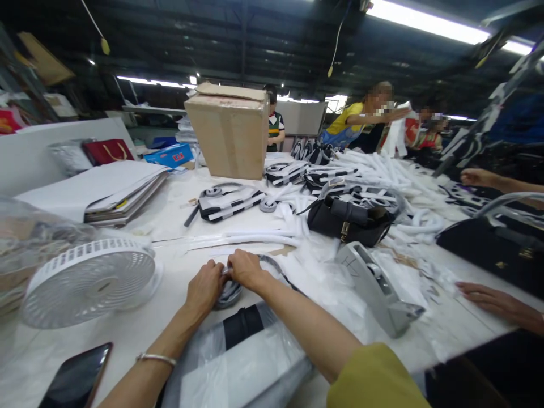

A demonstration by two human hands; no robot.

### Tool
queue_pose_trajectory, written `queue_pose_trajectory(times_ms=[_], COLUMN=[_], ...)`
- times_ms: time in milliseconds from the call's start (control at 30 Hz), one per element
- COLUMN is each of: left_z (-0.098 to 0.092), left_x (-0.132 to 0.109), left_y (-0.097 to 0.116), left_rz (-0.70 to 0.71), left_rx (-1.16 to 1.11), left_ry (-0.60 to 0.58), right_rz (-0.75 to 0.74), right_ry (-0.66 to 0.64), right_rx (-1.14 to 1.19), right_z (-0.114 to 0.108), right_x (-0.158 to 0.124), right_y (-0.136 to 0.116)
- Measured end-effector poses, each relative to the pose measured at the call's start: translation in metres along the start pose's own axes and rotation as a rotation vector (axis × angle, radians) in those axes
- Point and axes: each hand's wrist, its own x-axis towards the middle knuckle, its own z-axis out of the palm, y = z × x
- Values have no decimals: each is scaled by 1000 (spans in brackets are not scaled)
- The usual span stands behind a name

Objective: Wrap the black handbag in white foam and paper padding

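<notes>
My left hand point(207, 284) and my right hand point(244, 268) meet at the middle of the table, closed around part of a coiled grey strap point(230, 296) in clear wrapping. The fingertips nearly touch, and their pinch partly hides the strap. A curved section of it runs out behind my right wrist. Just below my hands lies a bag in cloudy plastic and white padding point(246, 368), with a black band point(243, 327) across its upper part. My right forearm passes over the bag's right side.
A white fan point(91, 283) and a phone point(79, 377) are at left. A tape dispenser point(378, 289) and black handbag point(348, 221) sit right, near another person's hand point(493, 300). Behind stand a cardboard box point(232, 133) and wrapped bags point(232, 201). Several people work farther back.
</notes>
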Motion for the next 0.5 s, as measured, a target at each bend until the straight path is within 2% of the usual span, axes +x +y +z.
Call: queue_pose_trajectory(times_ms=[67, 133, 267, 367, 433, 500], left_z=[1, 2, 2, 1, 2, 3], left_x=[0, 1, 1, 0, 0, 0], left_y=[0, 0, -1, -1, -1, -2], left_rz=[-1, -3, -9, -13, -11, -11], left_rx=[10, 9, -14, -25, -30, -22], left_ry=[3, 8, 7, 13, 19, 15], right_rz=[-17, -23, 73, 150, 156, 135], right_ry=[18, 42, 74, 14, -30, -51], right_rx=[2, -6, -105, -206, -258, -301], right_z=[-4, -14, -43, -52, -50, -43], right_x=[-5, -10, -23, -32, -36, -35], right_y=[4, 21, 78, 111, 117, 112])
